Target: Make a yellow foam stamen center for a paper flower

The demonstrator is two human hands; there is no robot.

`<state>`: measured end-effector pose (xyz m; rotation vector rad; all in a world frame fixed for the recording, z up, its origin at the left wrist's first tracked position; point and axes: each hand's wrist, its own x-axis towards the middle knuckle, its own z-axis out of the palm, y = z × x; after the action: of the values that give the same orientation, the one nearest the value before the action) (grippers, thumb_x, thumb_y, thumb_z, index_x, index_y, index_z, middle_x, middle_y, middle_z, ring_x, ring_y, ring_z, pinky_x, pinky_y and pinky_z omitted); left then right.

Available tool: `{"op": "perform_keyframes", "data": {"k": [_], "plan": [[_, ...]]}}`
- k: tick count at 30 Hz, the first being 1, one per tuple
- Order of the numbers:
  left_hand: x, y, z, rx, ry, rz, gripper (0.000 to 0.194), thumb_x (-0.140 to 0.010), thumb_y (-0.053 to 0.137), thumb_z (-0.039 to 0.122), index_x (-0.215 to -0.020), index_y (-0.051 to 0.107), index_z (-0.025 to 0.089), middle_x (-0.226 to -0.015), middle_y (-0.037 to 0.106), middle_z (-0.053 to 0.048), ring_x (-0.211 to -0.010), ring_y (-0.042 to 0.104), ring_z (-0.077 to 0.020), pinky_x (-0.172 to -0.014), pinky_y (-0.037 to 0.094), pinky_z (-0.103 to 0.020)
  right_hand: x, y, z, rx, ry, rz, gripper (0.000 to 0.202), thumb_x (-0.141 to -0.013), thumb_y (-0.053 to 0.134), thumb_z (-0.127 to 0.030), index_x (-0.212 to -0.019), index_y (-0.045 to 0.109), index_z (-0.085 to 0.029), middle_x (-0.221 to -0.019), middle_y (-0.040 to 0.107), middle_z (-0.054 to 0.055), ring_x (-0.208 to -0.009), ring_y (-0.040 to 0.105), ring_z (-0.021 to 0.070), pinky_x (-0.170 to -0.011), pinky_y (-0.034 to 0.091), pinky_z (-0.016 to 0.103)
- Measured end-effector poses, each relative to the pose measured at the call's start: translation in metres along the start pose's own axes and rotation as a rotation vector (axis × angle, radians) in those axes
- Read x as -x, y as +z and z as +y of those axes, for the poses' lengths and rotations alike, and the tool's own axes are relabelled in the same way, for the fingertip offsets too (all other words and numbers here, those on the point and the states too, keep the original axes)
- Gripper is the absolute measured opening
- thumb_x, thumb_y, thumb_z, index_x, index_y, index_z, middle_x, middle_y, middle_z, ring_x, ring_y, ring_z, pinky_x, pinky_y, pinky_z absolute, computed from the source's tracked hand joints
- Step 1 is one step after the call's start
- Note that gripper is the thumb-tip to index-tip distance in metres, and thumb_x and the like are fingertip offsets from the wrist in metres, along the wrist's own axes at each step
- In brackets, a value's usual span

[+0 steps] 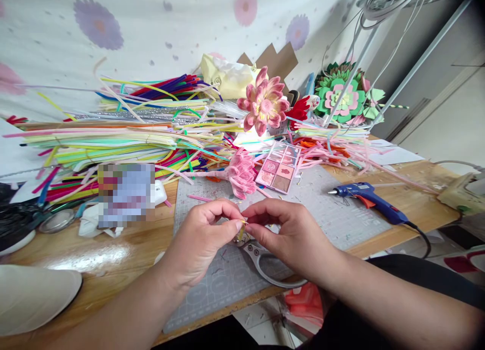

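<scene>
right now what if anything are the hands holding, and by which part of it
The left hand and right hand pinch a tiny yellowish piece between them; it is too small and covered to tell which part each grips.

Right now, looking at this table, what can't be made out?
All in the head view:
Tiny piece between the fingers: too small to identify, partly covered by fingertips.
Grey handle: partly hidden by the right hand.
Pixelated item: details blurred into blocks.
Pale object: cut off by the left edge.
</scene>
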<state>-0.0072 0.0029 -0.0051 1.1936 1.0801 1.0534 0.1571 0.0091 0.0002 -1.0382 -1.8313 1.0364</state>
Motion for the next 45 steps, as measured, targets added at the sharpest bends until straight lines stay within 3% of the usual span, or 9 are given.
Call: {"op": "perform_keyframes", "data": {"k": [9, 17, 27, 33, 37, 42, 45], "plan": [[0.001, -0.001, 0.004, 0.079, -0.02, -0.029, 0.014, -0.074, 0.06, 0.022, -0.064, 0.068, 0.017, -0.061, 0.053, 0.001, -0.07, 0.049, -0.0162, -0.062, 0.035, -0.027, -0.005, -0.007, -0.002, 0.085, -0.031, -0.029, 0.006, -0.077, 0.062, -0.016, -0.079, 0.068, -0.016, -0.071, 0.07, 0.001, -0.063, 0.062, 0.0116, -0.06, 0.048, 0.022], [-0.003, -0.004, 0.002, -0.061, -0.034, -0.075, 0.016, -0.073, 0.065, 0.025, -0.059, 0.064, 0.017, -0.06, 0.052, 0.002, -0.06, 0.042, -0.0123, -0.057, 0.031, -0.025, -0.008, -0.012, -0.005, 0.131, -0.031, -0.108, 0.009, -0.075, 0.062, -0.009, -0.078, 0.068, -0.015, -0.071, 0.07, 0.001, -0.064, 0.063, 0.0111, -0.06, 0.048, 0.021], [-0.004, -0.009, 0.006, -0.221, -0.006, -0.173, 0.009, -0.071, 0.065, 0.02, -0.063, 0.066, 0.019, -0.07, 0.061, -0.001, -0.069, 0.052, -0.0165, -0.065, 0.038, -0.028, -0.012, -0.02, -0.007, 0.094, 0.021, -0.23, 0.011, -0.075, 0.064, -0.011, -0.084, 0.067, -0.015, -0.074, 0.069, 0.0, -0.066, 0.062, 0.0116, -0.063, 0.049, 0.022], [-0.005, -0.009, 0.008, -0.089, -0.077, -0.094, 0.009, -0.069, 0.067, 0.022, -0.062, 0.067, 0.017, -0.067, 0.06, -0.002, -0.066, 0.052, -0.0159, -0.06, 0.04, -0.027, -0.005, -0.037, 0.002, 0.291, -0.14, -0.077, 0.007, -0.079, 0.061, -0.013, -0.083, 0.065, -0.017, -0.081, 0.066, 0.003, -0.073, 0.06, 0.0134, -0.067, 0.048, 0.025], [-0.004, -0.005, 0.007, 0.052, -0.131, -0.024, 0.009, -0.068, 0.068, 0.024, -0.063, 0.067, 0.016, -0.065, 0.06, -0.001, -0.062, 0.052, -0.0141, -0.058, 0.04, -0.025, 0.006, -0.035, -0.006, 0.301, -0.195, -0.001, 0.009, -0.084, 0.056, -0.015, -0.081, 0.064, -0.017, -0.078, 0.064, 0.004, -0.07, 0.058, 0.0129, -0.063, 0.046, 0.024], [-0.001, 0.001, 0.005, 0.054, -0.043, 0.01, 0.011, -0.071, 0.067, 0.024, -0.064, 0.067, 0.016, -0.064, 0.06, 0.0, -0.063, 0.051, -0.0136, -0.057, 0.038, -0.024, 0.008, -0.012, -0.015, 0.243, -0.068, -0.016, 0.012, -0.081, 0.063, -0.028, -0.085, 0.066, -0.017, -0.074, 0.068, 0.002, -0.065, 0.062, 0.0126, -0.058, 0.046, 0.023], [0.0, 0.003, 0.003, 0.028, -0.013, 0.03, 0.011, -0.071, 0.066, 0.023, -0.063, 0.067, 0.016, -0.066, 0.061, -0.001, -0.065, 0.052, -0.0147, -0.057, 0.038, -0.025, 0.006, -0.004, -0.01, 0.295, -0.028, 0.038, 0.008, -0.078, 0.063, -0.023, -0.083, 0.068, -0.019, -0.067, 0.069, 0.0, -0.058, 0.06, 0.0121, -0.053, 0.044, 0.022]]}}
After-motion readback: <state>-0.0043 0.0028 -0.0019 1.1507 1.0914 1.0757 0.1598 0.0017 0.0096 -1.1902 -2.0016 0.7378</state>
